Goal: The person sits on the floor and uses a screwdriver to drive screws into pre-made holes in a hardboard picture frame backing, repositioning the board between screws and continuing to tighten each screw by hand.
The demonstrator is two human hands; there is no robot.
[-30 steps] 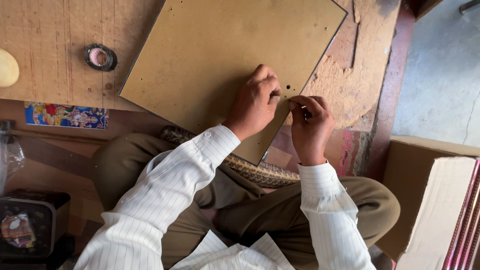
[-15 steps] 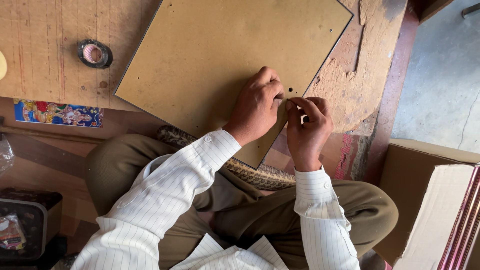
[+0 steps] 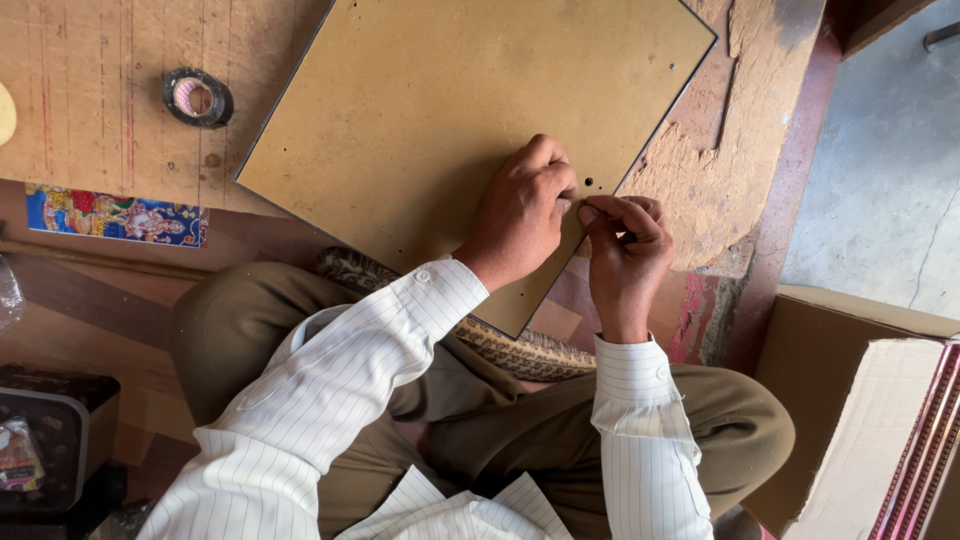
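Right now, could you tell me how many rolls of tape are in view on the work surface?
1. The roll of tape lies flat on the wooden work surface, up left of the brown board that both hands rest on. More could lie outside the picture.

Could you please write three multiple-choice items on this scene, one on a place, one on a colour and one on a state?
1. Where does the dark roll of tape lie?
A. on the worn wooden surface, left of the flat tan hardboard panel
B. on top of the panel
C. inside the brown cardboard box

2. What colour are the person's trousers?
A. blue
B. olive-brown
C. white

3. How do the hands stand?
A. both are lifted clear of the panel
B. the left hand rests on the panel and the right hand pinches at its edge
C. each holds the tape

Answers: 1 A, the roll sits on bare wood apart from the panel. 2 B, the folded legs show that colour. 3 B, the fingertips meet near the small holes.
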